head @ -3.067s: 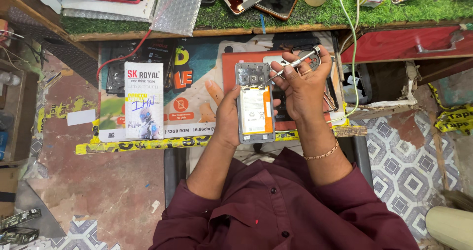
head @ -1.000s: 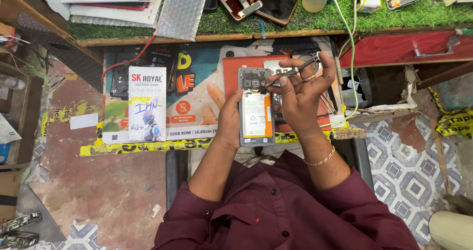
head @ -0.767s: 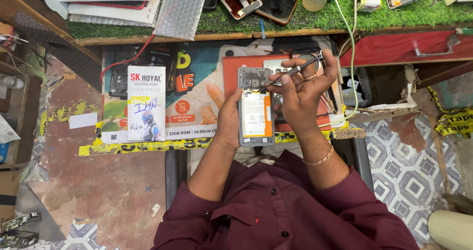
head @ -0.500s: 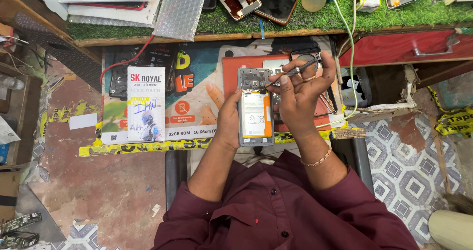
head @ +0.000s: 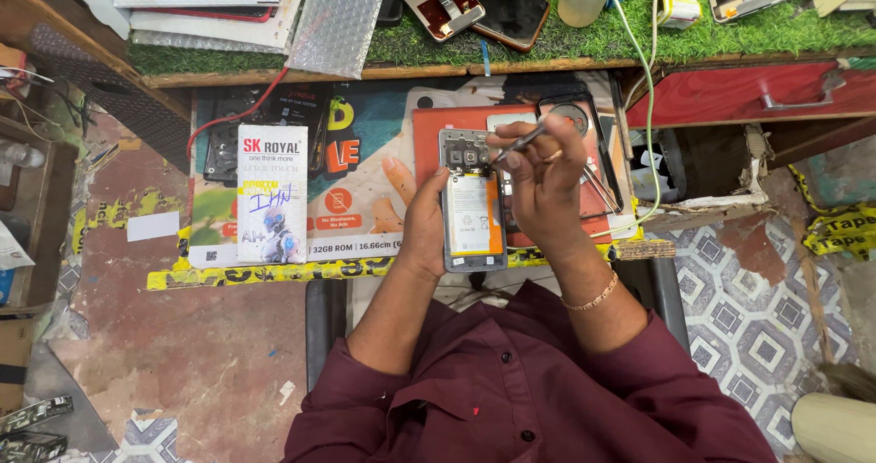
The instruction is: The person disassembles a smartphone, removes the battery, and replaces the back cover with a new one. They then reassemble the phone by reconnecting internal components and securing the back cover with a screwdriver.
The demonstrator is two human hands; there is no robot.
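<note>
Left hand (head: 422,230) wraps opened phone (head: 473,203) above the bench mat (head: 429,130); right hand (head: 543,176) pinches tweezers (head: 520,141) at its top board; a slip could scratch connectors or nick the battery.

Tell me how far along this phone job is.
Done: the phone has its back off, with the battery and top boards bare. In hand: the left hand holds the phone up while the right hand puts the tweezers to its top end. Left: no back cover is on, so closing up is not yet done. What the tips grip is too small to tell.
</note>
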